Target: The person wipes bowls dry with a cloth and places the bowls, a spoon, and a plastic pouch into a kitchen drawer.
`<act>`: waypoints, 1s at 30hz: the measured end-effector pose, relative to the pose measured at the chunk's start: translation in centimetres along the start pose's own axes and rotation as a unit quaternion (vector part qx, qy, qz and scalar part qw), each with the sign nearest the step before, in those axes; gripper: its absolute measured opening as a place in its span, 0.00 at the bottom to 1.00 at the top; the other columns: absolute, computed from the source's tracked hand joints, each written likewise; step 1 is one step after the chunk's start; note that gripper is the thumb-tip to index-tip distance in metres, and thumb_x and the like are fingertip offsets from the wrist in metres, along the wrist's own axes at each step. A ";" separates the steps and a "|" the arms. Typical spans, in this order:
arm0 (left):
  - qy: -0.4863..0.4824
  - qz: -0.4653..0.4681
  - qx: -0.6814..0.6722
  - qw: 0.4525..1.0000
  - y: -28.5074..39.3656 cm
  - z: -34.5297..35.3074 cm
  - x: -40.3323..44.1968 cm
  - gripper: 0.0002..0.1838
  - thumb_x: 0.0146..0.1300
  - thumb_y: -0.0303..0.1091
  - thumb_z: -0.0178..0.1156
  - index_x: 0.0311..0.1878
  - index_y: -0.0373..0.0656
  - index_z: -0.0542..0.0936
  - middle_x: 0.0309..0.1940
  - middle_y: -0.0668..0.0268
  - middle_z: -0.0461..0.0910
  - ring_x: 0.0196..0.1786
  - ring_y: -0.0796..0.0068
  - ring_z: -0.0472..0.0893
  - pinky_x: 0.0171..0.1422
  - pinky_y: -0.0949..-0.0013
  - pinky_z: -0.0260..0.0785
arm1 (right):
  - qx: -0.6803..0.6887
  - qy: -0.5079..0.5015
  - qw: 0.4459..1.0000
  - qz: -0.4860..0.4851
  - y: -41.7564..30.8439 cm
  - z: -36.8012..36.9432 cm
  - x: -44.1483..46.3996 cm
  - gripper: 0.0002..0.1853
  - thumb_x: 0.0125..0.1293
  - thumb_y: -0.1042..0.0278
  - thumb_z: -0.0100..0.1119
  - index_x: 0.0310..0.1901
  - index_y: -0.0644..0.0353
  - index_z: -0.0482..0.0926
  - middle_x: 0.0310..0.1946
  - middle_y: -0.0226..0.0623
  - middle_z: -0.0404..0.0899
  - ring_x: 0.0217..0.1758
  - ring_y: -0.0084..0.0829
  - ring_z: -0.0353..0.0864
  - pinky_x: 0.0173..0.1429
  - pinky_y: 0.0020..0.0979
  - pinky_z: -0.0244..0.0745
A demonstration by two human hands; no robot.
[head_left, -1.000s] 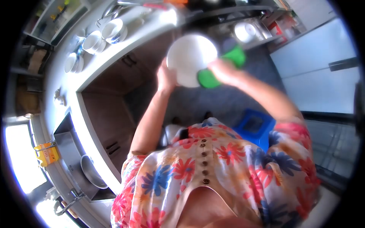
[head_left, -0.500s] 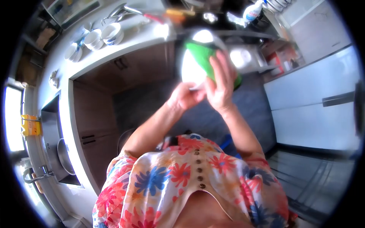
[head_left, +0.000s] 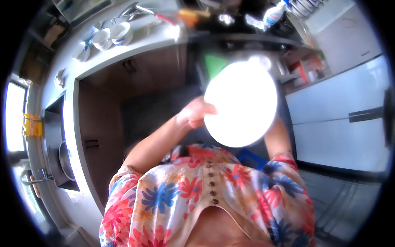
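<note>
A round white plate (head_left: 242, 105), bright with glare, is tilted up in front of me. My left hand (head_left: 198, 112) is closed on its left edge, thumb on the near face. My right forearm (head_left: 276, 139) runs up behind the plate, which hides the right hand and its fingers. Past the plate's upper left edge shows part of a green cloth (head_left: 214, 65); what holds it is hidden.
On the left counter (head_left: 68, 86) stand several white bowls (head_left: 120, 34). A sink (head_left: 61, 152) is at far left. At the back, a spray bottle (head_left: 273, 14) stands near the stove. A white-fronted cabinet (head_left: 337, 107) is at the right.
The plate has turned its bright face toward me and come lower and nearer. The green cloth, earlier across it under my right hand, is now mostly behind it. My right hand has gone out of sight.
</note>
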State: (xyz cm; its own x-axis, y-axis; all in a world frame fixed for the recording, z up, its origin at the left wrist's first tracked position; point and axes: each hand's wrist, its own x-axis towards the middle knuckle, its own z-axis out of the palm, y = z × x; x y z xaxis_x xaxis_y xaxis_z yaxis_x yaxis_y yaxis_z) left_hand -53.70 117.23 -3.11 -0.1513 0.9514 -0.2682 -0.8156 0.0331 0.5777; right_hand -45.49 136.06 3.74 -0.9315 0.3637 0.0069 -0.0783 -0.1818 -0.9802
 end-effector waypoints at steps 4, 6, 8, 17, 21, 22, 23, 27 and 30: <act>-0.016 -0.007 0.072 0.997 0.2 0.9 0.6 0.31 0.43 0.23 0.60 0.55 0.29 0.65 0.47 0.52 0.74 0.47 0.59 0.77 0.54 0.58 0.70 | 0.077 0.084 0.994 0.005 3.9 -0.4 -2.0 0.20 0.67 0.58 0.40 0.56 0.59 0.67 0.47 0.36 0.74 0.51 0.28 0.72 0.56 0.28 0.65; 0.008 -0.008 0.087 0.996 0.1 0.6 1.0 0.32 0.43 0.24 0.60 0.55 0.29 0.65 0.46 0.52 0.74 0.46 0.59 0.77 0.53 0.58 0.70 | 0.071 0.121 0.990 0.012 6.3 -0.6 -2.9 0.20 0.68 0.58 0.39 0.57 0.59 0.66 0.48 0.36 0.73 0.52 0.29 0.72 0.57 0.28 0.65; 0.024 0.013 0.099 0.995 0.5 -0.3 1.4 0.32 0.43 0.24 0.59 0.56 0.30 0.64 0.45 0.52 0.74 0.45 0.58 0.78 0.52 0.59 0.71 | 0.060 0.166 0.984 0.018 7.0 -1.8 -3.7 0.20 0.68 0.58 0.38 0.57 0.58 0.66 0.49 0.36 0.73 0.53 0.30 0.71 0.57 0.29 0.65; 0.057 0.024 0.013 0.998 -1.0 -0.1 4.1 0.33 0.43 0.20 0.56 0.58 0.33 0.62 0.51 0.53 0.70 0.55 0.58 0.70 0.61 0.56 0.62 | 0.221 0.137 0.963 -0.076 3.3 -2.8 -6.6 0.22 0.70 0.58 0.32 0.62 0.57 0.60 0.54 0.34 0.68 0.55 0.28 0.69 0.58 0.28 0.64; 0.053 0.044 -0.017 0.997 0.4 2.8 3.5 0.33 0.44 0.19 0.56 0.58 0.30 0.62 0.52 0.52 0.69 0.55 0.57 0.71 0.61 0.56 0.62 | 0.256 0.160 0.952 -0.050 2.1 -3.2 -4.9 0.22 0.70 0.59 0.31 0.60 0.59 0.62 0.52 0.35 0.70 0.50 0.27 0.73 0.52 0.27 0.69; 0.052 0.048 -0.020 0.997 0.5 2.8 3.5 0.32 0.44 0.19 0.56 0.58 0.30 0.62 0.52 0.51 0.69 0.54 0.57 0.71 0.61 0.56 0.62 | 0.211 0.163 0.962 -0.054 2.1 -3.3 -4.6 0.21 0.69 0.59 0.32 0.59 0.60 0.63 0.51 0.36 0.71 0.50 0.26 0.73 0.52 0.27 0.70; 0.049 0.046 -0.015 0.998 0.5 2.5 3.6 0.32 0.44 0.19 0.56 0.58 0.30 0.61 0.51 0.51 0.69 0.54 0.57 0.71 0.61 0.56 0.62 | 0.166 0.165 0.971 -0.057 2.2 -3.3 -4.4 0.21 0.69 0.59 0.32 0.58 0.61 0.64 0.50 0.36 0.71 0.50 0.26 0.73 0.51 0.27 0.70; 0.067 0.061 0.015 0.996 0.6 1.4 3.8 0.31 0.45 0.18 0.54 0.57 0.29 0.61 0.50 0.49 0.70 0.52 0.57 0.73 0.59 0.56 0.64 | 0.052 0.170 0.984 -0.028 3.1 -1.9 -3.9 0.19 0.63 0.66 0.49 0.53 0.65 0.67 0.46 0.37 0.73 0.47 0.26 0.74 0.49 0.27 0.70; 0.110 0.138 0.047 0.983 0.8 0.7 4.1 0.21 0.48 0.21 0.53 0.48 0.25 0.67 0.33 0.55 0.74 0.28 0.69 0.73 0.28 0.73 0.62 | 0.082 0.137 0.987 0.002 5.9 -3.4 -3.5 0.19 0.59 0.69 0.55 0.52 0.67 0.68 0.44 0.36 0.74 0.45 0.26 0.74 0.49 0.26 0.69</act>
State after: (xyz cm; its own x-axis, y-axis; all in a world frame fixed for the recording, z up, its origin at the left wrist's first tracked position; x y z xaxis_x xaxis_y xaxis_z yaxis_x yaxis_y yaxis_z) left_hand -54.64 121.39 -3.23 -0.4849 0.8396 -0.2450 -0.6731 -0.1794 0.7175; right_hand -41.46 136.84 -2.75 -0.8021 0.5928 -0.0721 -0.1529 -0.3206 -0.9348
